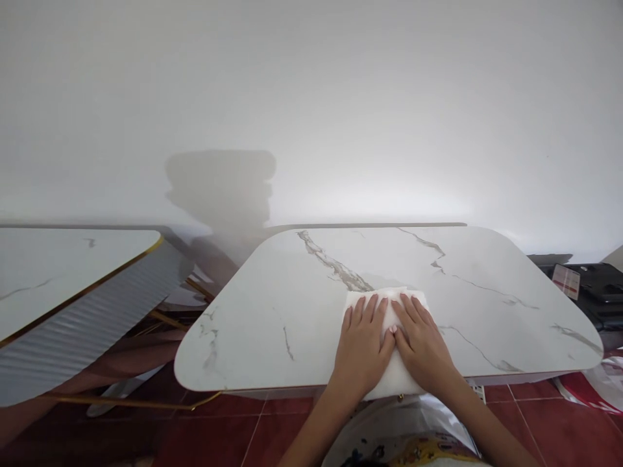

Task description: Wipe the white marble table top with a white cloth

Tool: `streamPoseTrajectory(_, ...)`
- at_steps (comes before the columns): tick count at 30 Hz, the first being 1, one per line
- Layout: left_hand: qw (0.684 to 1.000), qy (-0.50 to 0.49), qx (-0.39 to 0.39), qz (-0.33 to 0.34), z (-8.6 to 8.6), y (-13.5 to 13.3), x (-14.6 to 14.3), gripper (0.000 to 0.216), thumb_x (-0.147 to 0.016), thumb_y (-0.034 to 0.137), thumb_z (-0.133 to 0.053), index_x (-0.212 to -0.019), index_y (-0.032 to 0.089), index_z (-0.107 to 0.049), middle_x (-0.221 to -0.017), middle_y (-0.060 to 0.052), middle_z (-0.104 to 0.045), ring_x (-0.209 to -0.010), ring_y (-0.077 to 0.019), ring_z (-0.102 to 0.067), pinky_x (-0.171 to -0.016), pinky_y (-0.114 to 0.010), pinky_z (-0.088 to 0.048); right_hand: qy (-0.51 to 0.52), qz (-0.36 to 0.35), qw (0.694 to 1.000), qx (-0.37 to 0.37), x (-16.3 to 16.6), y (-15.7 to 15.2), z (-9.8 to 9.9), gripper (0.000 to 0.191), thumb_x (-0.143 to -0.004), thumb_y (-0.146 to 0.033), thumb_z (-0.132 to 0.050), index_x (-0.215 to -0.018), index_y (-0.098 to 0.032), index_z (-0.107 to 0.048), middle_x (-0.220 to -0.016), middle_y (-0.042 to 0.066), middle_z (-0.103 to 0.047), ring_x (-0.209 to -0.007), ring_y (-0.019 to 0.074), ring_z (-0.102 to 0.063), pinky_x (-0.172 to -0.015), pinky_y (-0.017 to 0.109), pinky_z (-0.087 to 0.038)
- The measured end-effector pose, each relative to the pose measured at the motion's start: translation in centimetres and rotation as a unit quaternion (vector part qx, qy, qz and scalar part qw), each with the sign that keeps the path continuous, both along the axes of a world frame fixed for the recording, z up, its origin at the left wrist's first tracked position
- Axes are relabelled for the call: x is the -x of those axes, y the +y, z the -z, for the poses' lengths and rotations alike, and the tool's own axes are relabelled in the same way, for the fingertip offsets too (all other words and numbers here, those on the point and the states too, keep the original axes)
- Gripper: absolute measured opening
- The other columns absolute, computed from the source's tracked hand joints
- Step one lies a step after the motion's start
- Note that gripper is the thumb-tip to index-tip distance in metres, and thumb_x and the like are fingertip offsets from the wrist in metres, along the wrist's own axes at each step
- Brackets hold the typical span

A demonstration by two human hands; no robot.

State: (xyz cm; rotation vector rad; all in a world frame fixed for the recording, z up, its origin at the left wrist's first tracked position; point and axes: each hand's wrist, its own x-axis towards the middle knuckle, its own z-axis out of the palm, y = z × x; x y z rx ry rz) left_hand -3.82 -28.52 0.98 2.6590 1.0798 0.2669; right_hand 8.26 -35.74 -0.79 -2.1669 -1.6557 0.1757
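Both the left hand (361, 347) and right hand (422, 340) lie open, palms down, thumb tips close together, resting without gripping on a roughly square white cloth (396, 379) midway along the white, brown-veined worktop's (253, 311) near edge.

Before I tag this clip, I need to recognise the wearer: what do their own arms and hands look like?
The left hand and right hand are bare, with slim fingers; no gloves, rings or watch show. The forearms are bare too, with no sleeve or clear marking in view. Between them shows white clothing with a colourful print, partly yellow.
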Motion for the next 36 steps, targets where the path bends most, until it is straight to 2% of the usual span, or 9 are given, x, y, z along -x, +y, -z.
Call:
streamPoseTrajectory(8,0.999,0.035,0.000,0.009,-0.1,-0.1,-2.2,0.056,-0.092,0.029,-0.034,-0.147,0.015,-0.037,-0.153,-0.009,-0.035,-0.142,-0.0316,-0.027,-0.115,-0.052,-0.022,-0.002,-0.018,1.000,0.009,-2.3,-0.2,0.0,0.054,-0.091,-0.022,-0.037,-0.145,-0.014,-0.041,-0.154,0.011,-0.033,-0.144,0.0295,-0.024,-0.115,0.049,-0.029)
streamPoseTrajectory(15,0.998,0.059,-0.016,0.033,-0.1,1.8,-3.9,0.057,-0.091,0.030,-0.035,-0.146,0.013,-0.037,-0.153,-0.012,-0.036,-0.141,-0.0333,-0.028,-0.112,-0.056,-0.022,0.023,-0.032,0.999,0.026,-4.3,1.6,-0.3,0.055,-0.090,-0.021,-0.040,-0.144,-0.013,-0.042,-0.155,0.013,-0.032,-0.144,0.0308,-0.024,-0.116,0.049,-0.024)
streamPoseTrajectory(20,0.997,0.045,-0.035,0.042,0.1,5.1,-6.1,0.057,-0.091,0.030,-0.035,-0.145,0.013,-0.036,-0.152,-0.013,-0.037,-0.139,-0.0317,-0.029,-0.111,-0.054,-0.023,0.013,-0.014,1.000,0.000,-6.3,4.7,-0.1,0.052,-0.090,-0.021,-0.038,-0.141,-0.013,-0.045,-0.152,0.013,-0.038,-0.142,0.0299,-0.028,-0.114,0.046,-0.025)
streamPoseTrajectory(24,0.996,0.016,-0.062,0.059,0.4,8.6,-8.0,0.052,-0.090,0.028,-0.036,-0.141,0.018,-0.041,-0.146,-0.011,-0.044,-0.134,-0.0276,-0.037,-0.110,-0.050,-0.027,-0.005,-0.007,1.000,-0.015,-8.0,8.0,-0.1,0.049,-0.090,-0.020,-0.036,-0.138,-0.013,-0.048,-0.148,0.013,-0.042,-0.138,0.0304,-0.033,-0.109,0.043,-0.029)
streamPoseTrajectory(27,0.993,0.030,-0.080,0.077,0.6,11.4,-9.5,0.052,-0.089,0.026,-0.035,-0.140,0.018,-0.039,-0.145,-0.011,-0.044,-0.131,-0.0278,-0.038,-0.108,-0.051,-0.028,-0.026,0.005,0.999,-0.033,-9.2,10.5,-0.2,0.045,-0.089,-0.019,-0.037,-0.131,-0.015,-0.052,-0.141,0.013,-0.048,-0.132,0.0294,-0.039,-0.105,0.042,-0.033)
streamPoseTrajectory(31,0.993,0.027,-0.081,0.080,0.8,14.7,-11.2,0.050,-0.090,0.027,-0.032,-0.139,0.020,-0.038,-0.145,-0.010,-0.044,-0.131,-0.0270,-0.039,-0.108,-0.051,-0.028,-0.033,-0.001,0.999,-0.042,-10.9,13.6,-0.3,0.041,-0.088,-0.018,-0.038,-0.124,-0.016,-0.056,-0.133,0.012,-0.054,-0.124,0.0269,-0.044,-0.102,0.040,-0.036)
streamPoseTrajectory(36,0.994,0.017,-0.073,0.075,0.9,17.5,-12.9,0.047,-0.091,0.027,-0.032,-0.137,0.022,-0.038,-0.142,-0.009,-0.046,-0.129,-0.0264,-0.039,-0.108,-0.050,-0.027,-0.037,-0.003,0.998,-0.041,-12.9,16.7,-0.1,0.042,-0.088,-0.019,-0.037,-0.126,-0.014,-0.055,-0.135,0.012,-0.054,-0.125,0.0263,-0.043,-0.103,0.039,-0.035)
